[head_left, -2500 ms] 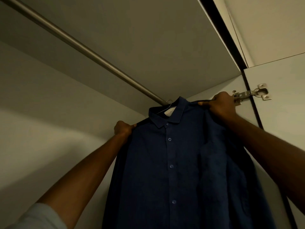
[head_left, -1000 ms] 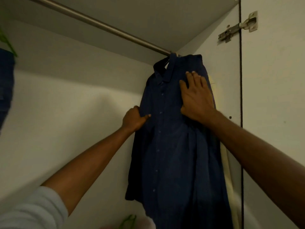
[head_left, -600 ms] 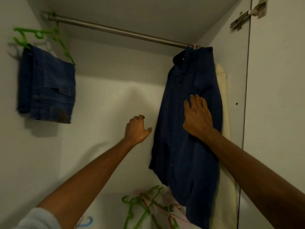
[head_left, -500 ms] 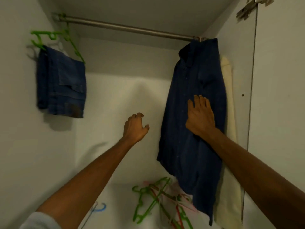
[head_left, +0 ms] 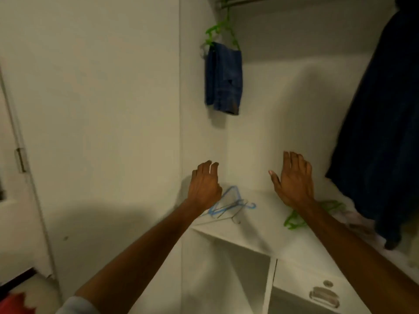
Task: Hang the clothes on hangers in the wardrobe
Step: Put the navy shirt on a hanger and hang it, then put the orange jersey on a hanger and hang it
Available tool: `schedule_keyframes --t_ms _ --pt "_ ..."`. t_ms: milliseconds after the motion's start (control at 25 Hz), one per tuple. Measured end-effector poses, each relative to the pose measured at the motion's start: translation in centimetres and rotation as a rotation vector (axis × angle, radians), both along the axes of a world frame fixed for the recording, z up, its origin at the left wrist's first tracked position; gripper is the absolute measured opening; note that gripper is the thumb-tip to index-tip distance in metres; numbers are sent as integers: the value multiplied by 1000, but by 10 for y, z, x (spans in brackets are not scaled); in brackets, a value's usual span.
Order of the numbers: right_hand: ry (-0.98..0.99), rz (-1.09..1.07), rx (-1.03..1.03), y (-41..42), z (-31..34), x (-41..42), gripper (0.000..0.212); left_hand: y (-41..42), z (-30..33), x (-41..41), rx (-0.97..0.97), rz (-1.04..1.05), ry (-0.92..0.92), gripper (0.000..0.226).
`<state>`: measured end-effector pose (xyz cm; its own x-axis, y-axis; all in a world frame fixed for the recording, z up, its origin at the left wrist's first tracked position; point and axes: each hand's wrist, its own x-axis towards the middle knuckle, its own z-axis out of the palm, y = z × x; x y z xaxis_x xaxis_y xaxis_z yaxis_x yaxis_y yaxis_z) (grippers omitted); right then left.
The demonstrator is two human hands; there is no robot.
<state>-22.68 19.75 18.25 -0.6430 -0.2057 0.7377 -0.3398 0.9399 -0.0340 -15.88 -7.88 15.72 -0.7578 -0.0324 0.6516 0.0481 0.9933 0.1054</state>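
A dark blue shirt [head_left: 378, 123] hangs at the right edge of the wardrobe. Folded blue jeans [head_left: 223, 78] hang from a green hanger [head_left: 221, 30] on the rail [head_left: 244, 0] at the top. My left hand [head_left: 205, 186] is in mid air with loosely curled fingers and holds nothing. My right hand [head_left: 292, 177] is spread flat, also empty, to the left of the shirt and apart from it. A blue hanger [head_left: 229, 203] and green hangers [head_left: 294, 219] lie on the white shelf [head_left: 256, 232] below my hands.
The wardrobe's white side panel [head_left: 102, 109] fills the left. Below the shelf are an open compartment [head_left: 226, 273] and a drawer with a metal handle [head_left: 324, 295]. Something red [head_left: 15, 303] shows at the bottom left corner.
My right hand has come off the shirt and both hands have dropped lower. The view has swung left and down, so the shirt now sits at the right edge.
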Motion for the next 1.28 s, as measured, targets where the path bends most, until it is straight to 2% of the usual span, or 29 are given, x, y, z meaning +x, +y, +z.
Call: schedule_keyframes --t_ms 200,360,520,640,720,960,1280 --pt "-59 330 -44 -124 -68 106 75 -67 -59 165 11 151 -113 75" --pt "-61 562 -77 -223 -91 199 72 -112 -72 279 -34 260 -48 74" --pt "-25 832 -161 -304 -103 299 66 -164 -77 400 -50 512 90 56" --pt "68 1019 -37 -357 -116 361 68 -214 -99 488 -20 750 12 61" --pt "30 1096 25 -390 -132 392 69 -240 -116 534 14 861 16 59" --pt "-138 1211 109 -483 -188 430 66 -297 -160 593 92 1063 -92 55" --pt "-371 1240 226 -591 -275 419 67 -362 -252 588 313 1173 -214 58"
